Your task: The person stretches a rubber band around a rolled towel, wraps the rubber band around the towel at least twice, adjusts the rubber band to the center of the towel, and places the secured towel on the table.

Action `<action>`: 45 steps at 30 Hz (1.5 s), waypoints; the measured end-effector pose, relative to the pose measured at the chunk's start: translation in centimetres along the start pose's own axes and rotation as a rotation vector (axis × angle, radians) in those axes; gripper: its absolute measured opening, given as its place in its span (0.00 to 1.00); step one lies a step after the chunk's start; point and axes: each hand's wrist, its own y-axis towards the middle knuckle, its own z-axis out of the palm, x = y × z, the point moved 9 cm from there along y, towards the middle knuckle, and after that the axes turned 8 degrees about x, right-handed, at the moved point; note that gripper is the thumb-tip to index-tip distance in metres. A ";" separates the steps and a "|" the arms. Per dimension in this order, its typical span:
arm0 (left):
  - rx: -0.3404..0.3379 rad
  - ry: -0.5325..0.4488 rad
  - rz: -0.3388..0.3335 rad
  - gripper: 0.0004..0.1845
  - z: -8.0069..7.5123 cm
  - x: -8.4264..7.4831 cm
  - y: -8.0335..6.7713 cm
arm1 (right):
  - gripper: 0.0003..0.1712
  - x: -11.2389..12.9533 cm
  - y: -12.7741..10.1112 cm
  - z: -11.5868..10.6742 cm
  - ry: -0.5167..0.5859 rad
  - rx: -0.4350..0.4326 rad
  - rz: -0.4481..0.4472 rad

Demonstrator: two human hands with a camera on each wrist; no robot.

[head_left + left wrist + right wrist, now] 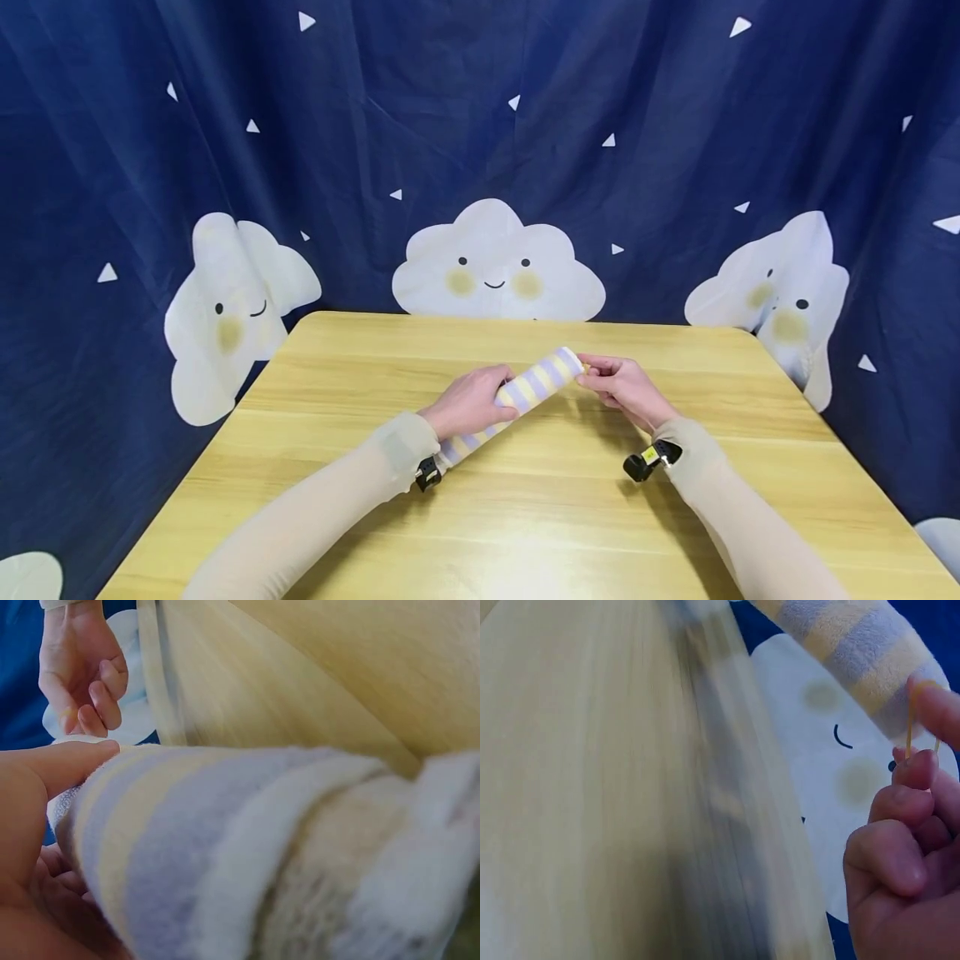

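A rolled towel (pixel 525 392), striped lilac, yellow and white, is held just above the middle of the worktop (pixel 540 517), at the centre of the head view, tilted up toward the right. The left hand (pixel 468 404) is wrapped around the roll's lower half, fingers curled over the top and thumb laid along the fabric in the left wrist view. At the roll's upper end, right of centre, the right hand (pixel 618 385) is seen with fingers curled, and a thin yellow rubber band (pixel 919 724) is pinched and stretched between its fingertips (pixel 913 769), touching the towel's end.

For this step to be done well, the roll should be kept tightly squeezed so no layer slackens, and the band should be spread wide enough to clear the end before being slid on. The loop appears only partly opened, so snagging on the terry pile is a risk.
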 end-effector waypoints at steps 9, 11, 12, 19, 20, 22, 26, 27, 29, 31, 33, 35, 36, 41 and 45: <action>0.004 0.035 0.016 0.20 -0.3 -0.5 0.2 | 0.41 0.3 -0.7 0.8 -0.016 0.133 0.062; 0.005 0.046 0.018 0.20 -0.4 -0.6 0.1 | 0.41 0.0 -0.7 1.2 -0.039 0.172 0.097; 0.007 0.053 0.020 0.20 -0.4 -0.6 0.1 | 0.41 -0.3 -0.7 1.3 -0.071 0.174 0.122; 0.026 0.054 0.026 0.21 -0.2 -0.6 0.1 | 0.26 0.1 -1.0 0.7 -0.528 -0.044 0.150; 0.029 0.033 0.021 0.21 -0.1 -0.4 0.1 | 0.24 0.5 -1.1 0.8 -0.563 -0.061 0.127; 0.035 -0.028 0.011 0.20 0.1 -0.1 0.3 | 0.24 1.2 -1.1 1.3 -0.582 -0.068 0.084; 0.053 -0.150 0.003 0.17 0.4 0.4 0.9 | 0.32 2.0 -1.1 2.1 -0.526 -0.050 0.047; 0.065 -0.176 -0.001 0.16 0.5 0.4 1.0 | 0.34 2.0 -1.1 2.2 -0.506 -0.050 0.048; 0.096 -0.219 -0.014 0.16 0.8 0.4 1.1 | 0.37 2.0 -1.0 2.5 -0.460 -0.038 0.045; 0.128 -0.253 -0.034 0.16 1.0 0.4 1.2 | 0.36 1.7 -0.8 2.8 -0.418 -0.025 0.042; 0.150 -0.266 -0.055 0.17 1.3 0.5 1.2 | 0.34 1.5 -0.7 3.0 -0.385 -0.019 0.036; 0.160 -0.263 -0.067 0.18 1.5 0.6 1.2 | 0.32 1.4 -0.6 3.1 -0.356 -0.014 0.028; 0.162 -0.260 -0.071 0.18 1.5 0.6 1.2 | 0.31 1.3 -0.6 3.2 -0.342 -0.017 0.027; 0.177 -0.260 -0.081 0.18 1.6 0.8 1.2 | 0.36 1.3 -0.5 3.0 -0.307 -0.056 0.026; 0.186 -0.271 -0.095 0.21 1.5 0.6 1.3 | 0.37 1.2 -0.4 2.6 -0.313 -0.100 0.031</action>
